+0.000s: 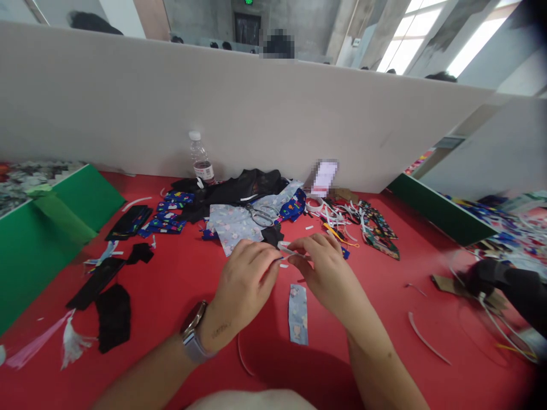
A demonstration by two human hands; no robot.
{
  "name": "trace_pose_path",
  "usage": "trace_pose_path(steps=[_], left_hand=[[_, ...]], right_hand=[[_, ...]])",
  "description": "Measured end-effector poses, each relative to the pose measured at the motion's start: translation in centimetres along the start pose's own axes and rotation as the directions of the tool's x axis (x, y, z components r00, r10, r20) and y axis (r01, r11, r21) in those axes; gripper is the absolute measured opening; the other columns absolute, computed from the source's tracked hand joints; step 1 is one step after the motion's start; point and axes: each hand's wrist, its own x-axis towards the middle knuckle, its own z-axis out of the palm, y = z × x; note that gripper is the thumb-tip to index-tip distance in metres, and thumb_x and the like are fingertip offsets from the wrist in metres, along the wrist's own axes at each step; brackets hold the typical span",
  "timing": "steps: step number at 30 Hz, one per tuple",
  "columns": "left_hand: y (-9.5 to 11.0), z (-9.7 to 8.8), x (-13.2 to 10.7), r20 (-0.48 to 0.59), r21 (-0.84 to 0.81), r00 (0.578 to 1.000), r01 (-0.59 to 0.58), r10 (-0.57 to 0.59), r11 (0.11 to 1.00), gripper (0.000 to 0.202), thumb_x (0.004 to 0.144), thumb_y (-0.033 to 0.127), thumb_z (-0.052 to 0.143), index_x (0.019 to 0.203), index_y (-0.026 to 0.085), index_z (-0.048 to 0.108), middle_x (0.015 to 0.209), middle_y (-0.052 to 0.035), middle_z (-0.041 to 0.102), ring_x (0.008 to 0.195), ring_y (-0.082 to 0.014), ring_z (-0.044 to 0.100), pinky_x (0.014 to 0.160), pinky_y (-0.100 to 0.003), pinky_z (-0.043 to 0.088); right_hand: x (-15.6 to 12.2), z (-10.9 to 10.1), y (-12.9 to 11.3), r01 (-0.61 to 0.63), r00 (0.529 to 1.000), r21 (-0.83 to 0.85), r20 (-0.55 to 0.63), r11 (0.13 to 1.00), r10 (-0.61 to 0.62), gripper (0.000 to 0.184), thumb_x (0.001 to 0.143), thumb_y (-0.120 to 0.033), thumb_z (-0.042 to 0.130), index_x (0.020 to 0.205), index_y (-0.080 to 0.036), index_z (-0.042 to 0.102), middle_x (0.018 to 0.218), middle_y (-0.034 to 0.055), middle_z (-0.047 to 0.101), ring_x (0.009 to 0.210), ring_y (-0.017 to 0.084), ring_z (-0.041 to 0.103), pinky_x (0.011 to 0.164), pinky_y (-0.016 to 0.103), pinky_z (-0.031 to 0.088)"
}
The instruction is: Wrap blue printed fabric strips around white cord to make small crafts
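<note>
Over the middle of the red table my left hand (248, 279) and my right hand (327, 273) meet almost fingertip to fingertip. A thin white strip (287, 249) is pinched between the thumb and fingers of my right hand. My left hand is also closed in a pinch; a small dark blue bit shows at its fingertips, too small to name. Below the hands a light blue patterned fabric piece (298, 316) lies flat on the table. Just beyond them are a larger light blue patterned cloth (235, 225) and a pair of scissors (260, 215).
A bottle (200, 159) and a phone (325, 177) stand against the grey partition (256, 108). White strips and cords (337, 216) lie tangled at the back right. Black fabric pieces (113, 318) are at left. Green dividers (444, 208) flank the red table (367, 364).
</note>
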Motion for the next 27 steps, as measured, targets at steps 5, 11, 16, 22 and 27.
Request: trace_pose_path(steps=[5,11,16,22,27], left_hand=[[-0.1,-0.1,0.0,-0.033,0.055,0.999,-0.025,0.027,0.998,0.011,0.087,0.012,0.051,0.094,0.019,0.056,0.095,-0.0048,0.066,0.094,-0.0199,0.054,0.088,-0.035,0.044],[-0.3,0.0,-0.2,-0.037,0.028,0.998,0.061,-0.060,0.998,0.010,0.086,0.014,0.052,0.093,0.020,0.055,0.090,-0.0025,0.068,0.087,-0.0176,0.061,0.078,-0.029,0.047],[-0.2,-0.4,-0.1,-0.005,-0.023,0.994,0.113,-0.113,0.993,0.017,0.087,0.017,0.051,0.103,0.022,0.056,0.098,-0.0009,0.070,0.089,-0.0149,0.066,0.077,-0.024,0.047],[-0.2,-0.3,-0.1,-0.030,-0.041,0.995,0.092,-0.093,0.995,0.016,0.086,0.016,0.051,0.099,0.020,0.059,0.099,-0.0021,0.071,0.090,-0.0143,0.066,0.080,-0.022,0.047],[-0.1,-0.5,0.0,-0.009,-0.118,0.984,0.177,-0.179,0.977,0.016,0.085,0.017,0.052,0.097,0.020,0.061,0.098,-0.0014,0.072,0.090,-0.0140,0.067,0.080,-0.021,0.048]], right_hand=[[0.2,-0.3,-0.2,-0.008,1.000,0.103,-0.002,0.995,0.009,0.006,0.085,-0.014,0.056,0.084,-0.021,0.055,0.084,0.0022,0.059,0.080,0.018,0.056,0.088,0.039,0.036],[-0.2,0.2,-0.9,0.042,0.995,0.082,-0.097,0.996,-0.034,0.009,0.083,-0.014,0.054,0.084,-0.022,0.051,0.084,0.0005,0.062,0.083,0.018,0.057,0.090,0.039,0.032],[-0.5,0.4,-1.2,0.020,0.990,0.066,-0.143,0.998,-0.010,0.005,0.086,-0.018,0.053,0.086,-0.023,0.051,0.080,-0.0010,0.064,0.078,0.017,0.059,0.089,0.037,0.031],[-0.6,0.3,-1.3,0.008,0.989,0.075,-0.149,0.997,0.003,0.006,0.085,-0.017,0.057,0.084,-0.022,0.053,0.077,-0.0028,0.066,0.074,0.015,0.061,0.088,0.036,0.030],[-0.7,0.4,-1.2,0.076,0.980,0.075,-0.187,0.994,-0.061,0.011,0.086,-0.017,0.057,0.095,-0.023,0.057,0.077,-0.0020,0.066,0.076,0.016,0.061,0.081,0.032,0.034]])
